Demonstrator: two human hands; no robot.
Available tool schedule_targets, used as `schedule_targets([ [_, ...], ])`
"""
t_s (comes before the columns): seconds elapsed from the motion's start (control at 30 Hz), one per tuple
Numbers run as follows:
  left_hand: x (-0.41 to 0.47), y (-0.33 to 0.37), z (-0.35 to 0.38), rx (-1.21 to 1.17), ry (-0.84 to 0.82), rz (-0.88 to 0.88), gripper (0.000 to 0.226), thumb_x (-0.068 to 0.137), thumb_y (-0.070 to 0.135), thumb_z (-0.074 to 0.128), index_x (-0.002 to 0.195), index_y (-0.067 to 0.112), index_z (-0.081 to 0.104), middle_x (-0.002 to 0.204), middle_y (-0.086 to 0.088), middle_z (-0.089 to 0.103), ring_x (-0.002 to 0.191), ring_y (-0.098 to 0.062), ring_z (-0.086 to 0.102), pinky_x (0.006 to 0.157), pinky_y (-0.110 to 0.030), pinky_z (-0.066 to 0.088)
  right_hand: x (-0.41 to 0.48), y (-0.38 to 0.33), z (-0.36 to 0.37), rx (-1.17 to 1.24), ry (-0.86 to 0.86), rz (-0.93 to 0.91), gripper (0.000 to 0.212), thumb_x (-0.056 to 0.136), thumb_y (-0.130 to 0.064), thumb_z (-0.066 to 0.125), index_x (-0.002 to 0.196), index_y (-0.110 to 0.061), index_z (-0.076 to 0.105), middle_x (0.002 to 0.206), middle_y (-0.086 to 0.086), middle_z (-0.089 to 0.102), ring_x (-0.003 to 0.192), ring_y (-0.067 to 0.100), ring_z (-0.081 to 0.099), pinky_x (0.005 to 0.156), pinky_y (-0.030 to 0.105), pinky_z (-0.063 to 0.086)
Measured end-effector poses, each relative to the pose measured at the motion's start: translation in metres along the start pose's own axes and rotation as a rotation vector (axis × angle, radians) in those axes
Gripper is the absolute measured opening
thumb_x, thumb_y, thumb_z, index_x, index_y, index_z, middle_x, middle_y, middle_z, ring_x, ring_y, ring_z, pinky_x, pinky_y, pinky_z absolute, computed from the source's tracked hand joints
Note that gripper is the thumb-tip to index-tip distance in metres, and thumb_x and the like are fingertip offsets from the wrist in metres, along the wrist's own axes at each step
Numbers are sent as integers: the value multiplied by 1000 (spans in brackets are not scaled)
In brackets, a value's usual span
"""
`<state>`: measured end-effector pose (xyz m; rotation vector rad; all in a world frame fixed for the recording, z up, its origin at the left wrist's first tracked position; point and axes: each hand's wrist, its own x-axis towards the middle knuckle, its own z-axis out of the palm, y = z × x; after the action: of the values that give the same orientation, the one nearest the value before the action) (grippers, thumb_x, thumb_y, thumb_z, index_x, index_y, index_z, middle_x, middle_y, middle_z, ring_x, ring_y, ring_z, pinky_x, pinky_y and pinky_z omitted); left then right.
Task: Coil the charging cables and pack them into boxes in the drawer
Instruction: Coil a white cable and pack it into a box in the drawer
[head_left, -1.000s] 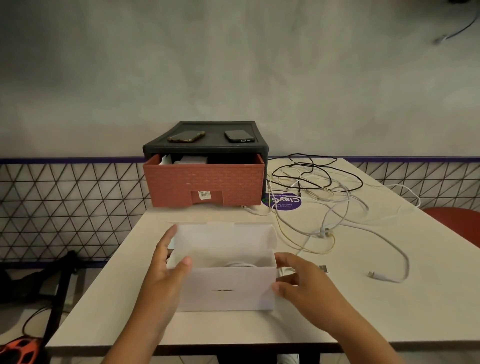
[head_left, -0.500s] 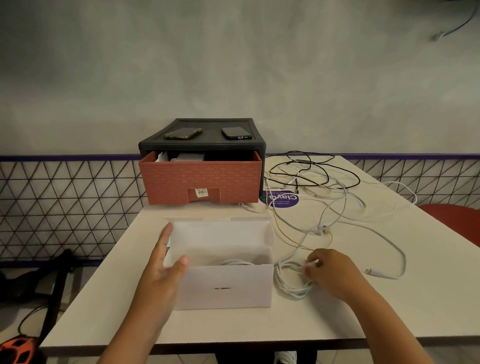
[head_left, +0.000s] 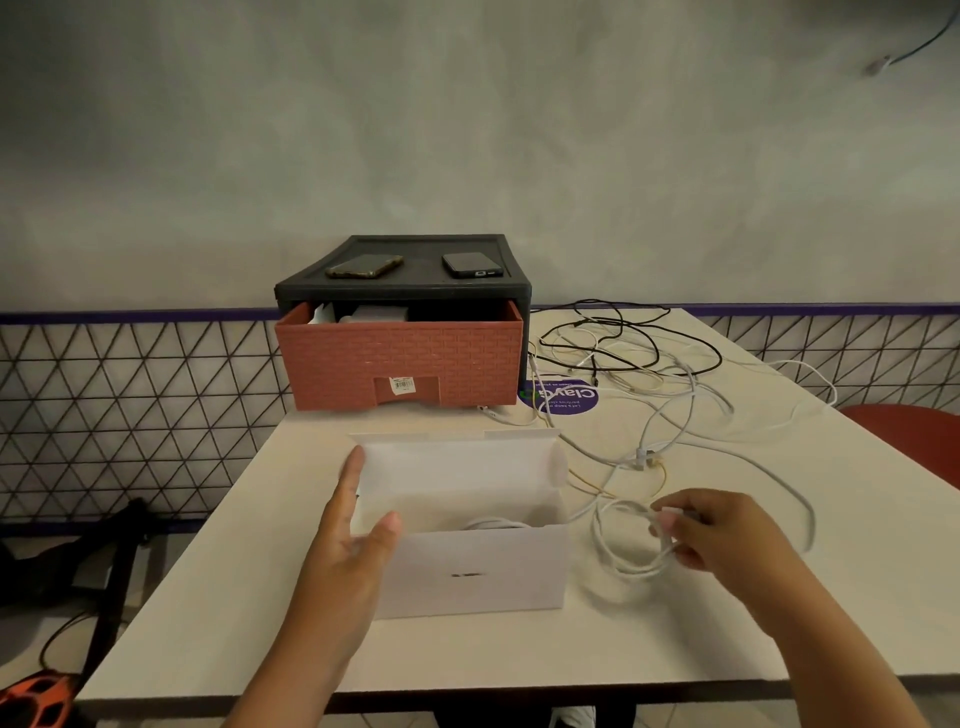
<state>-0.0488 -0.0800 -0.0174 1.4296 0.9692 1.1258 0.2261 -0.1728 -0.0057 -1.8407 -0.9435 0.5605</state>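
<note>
A white cardboard box stands open on the table, lid flap up, with a coiled white cable partly visible inside. My left hand rests against the box's left end, fingers straight and thumb on the front wall. To the right of the box my right hand pinches a loosely looped white cable lying on the table. Behind stands a dark drawer unit with its brick-red drawer pulled open, white boxes inside.
A tangle of black, white and yellow cables spreads over the table's right half, near a round purple sticker. Two phones lie on top of the drawer unit. A red chair stands at right; a patterned wall runs behind.
My right hand left the box's right end, moved right and took hold of the looped white cable. My left hand stayed at the box's left end.
</note>
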Motion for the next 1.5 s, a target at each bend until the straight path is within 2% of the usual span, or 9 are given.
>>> schedule_targets([
  [0.2, 3, -3, 16, 37, -29, 20, 58, 92, 25, 56, 118, 70, 30, 141, -1, 46, 128, -14, 45, 113, -38, 28, -25, -42, -24, 207, 289, -399, 26, 82, -7, 67, 79, -32, 69, 66, -2, 69, 54, 10, 59, 57, 17, 52],
  [0.37, 2, -5, 28, 32, -44, 32, 59, 90, 30, 57, 117, 74, 29, 140, 6, 45, 129, -12, 43, 111, -35, 29, -35, -69, -1, 65, 393, -768, 17, 80, -20, 63, 87, -34, 70, 76, -30, 66, 71, -8, 61, 68, 2, 43],
  [0.5, 1, -2, 36, 22, -39, 46, 59, 94, 13, 50, 125, 58, 26, 132, 17, 38, 113, 16, 38, 87, -9, 31, -25, -66, 40, -219, 474, -1046, 23, 82, -13, 52, 92, -10, 72, 87, 2, 72, 75, 13, 58, 70, 18, 44],
  [0.67, 3, -6, 34, 11, -46, 71, 61, 78, 38, 64, 121, 62, 28, 136, 13, 44, 128, -4, 40, 97, -20, 31, -16, -50, 76, -492, 396, -1247, 30, 73, 7, 61, 100, -5, 68, 93, 8, 69, 70, 24, 56, 65, 28, 46],
  [0.77, 4, -9, 33, -10, -56, 67, 66, 67, 49, 63, 122, 62, 29, 133, 12, 48, 120, 6, 44, 91, -12, 34, -13, -48, 83, -589, 246, -1227, 32, 74, 1, 52, 100, -11, 66, 92, 4, 68, 69, 22, 58, 53, 29, 50],
  [0.93, 5, -8, 36, -50, -20, 83, 67, 76, 30, 58, 134, 44, 27, 120, 22, 45, 86, 39, 37, 67, 9, 31, -14, -59, 87, -642, -48, -1071, 41, 46, -6, 84, 83, -22, 73, 74, -7, 68, 59, 12, 62, 53, 15, 42],
  [1.07, 4, -8, 38, -37, -14, 81, 60, 93, 3, 50, 132, 42, 25, 111, 27, 42, 79, 40, 37, 64, 9, 30, -9, -69, 95, -676, -354, -939, 27, 75, -1, 64, 98, -14, 69, 89, 7, 66, 80, 26, 62, 71, 36, 53],
  [1.33, 7, -11, 34, -46, -59, 59, 60, 94, 8, 47, 129, 50, 22, 118, 31, 38, 84, 43, 31, 67, 9, 30, -3, -97, 96, -593, -500, -739, 17, 90, -16, 57, 97, -14, 72, 92, 6, 70, 85, 21, 59, 75, 31, 49],
  [1.5, 8, -14, 33, -44, -77, 74, 57, 95, 10, 44, 124, 55, 22, 118, 33, 35, 88, 42, 29, 70, 10, 27, -8, -97, 104, -521, -397, -700, 20, 86, -8, 52, 94, -13, 70, 91, 7, 70, 85, 21, 60, 74, 29, 50],
])
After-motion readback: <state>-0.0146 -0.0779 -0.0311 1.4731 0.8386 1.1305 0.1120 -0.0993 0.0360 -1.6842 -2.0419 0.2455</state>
